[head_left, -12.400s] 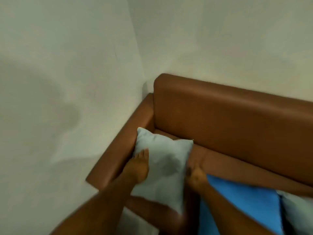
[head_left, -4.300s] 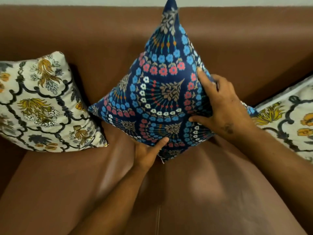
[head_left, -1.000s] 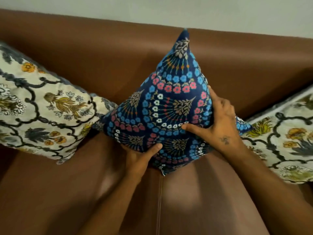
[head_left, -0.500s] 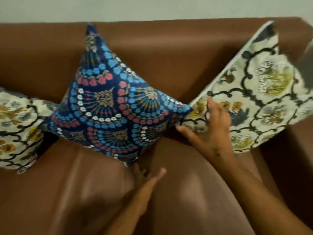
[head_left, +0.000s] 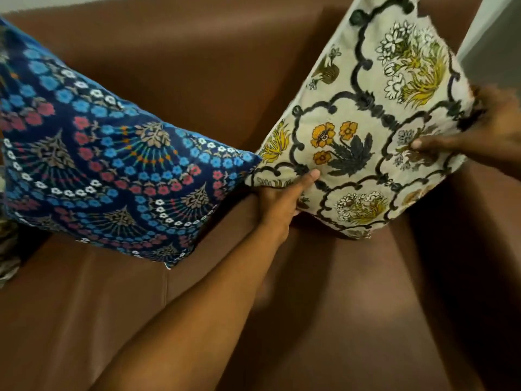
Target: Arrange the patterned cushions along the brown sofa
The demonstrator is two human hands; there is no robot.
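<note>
A cream floral cushion [head_left: 375, 117] stands tilted on one corner against the brown sofa [head_left: 197, 66] at the right end. My left hand [head_left: 279, 201] grips its lower left corner, thumb on the front. My right hand [head_left: 479, 131] holds its right edge, partly blurred and cut off by the frame. A dark blue cushion [head_left: 107, 167] with blue, red and white flowers leans on the sofa back to the left, its right corner touching the cream cushion.
The sofa's right armrest [head_left: 485, 221] rises just right of the cream cushion. A sliver of another cream cushion [head_left: 7, 249] shows at the far left edge. A pale wall [head_left: 496, 35] shows at the top right. Bare seat [head_left: 310, 306] lies in front.
Both hands have left the blue cushion and moved right onto the cream floral cushion. The view has shifted right, so the blue cushion now sits at the left.
</note>
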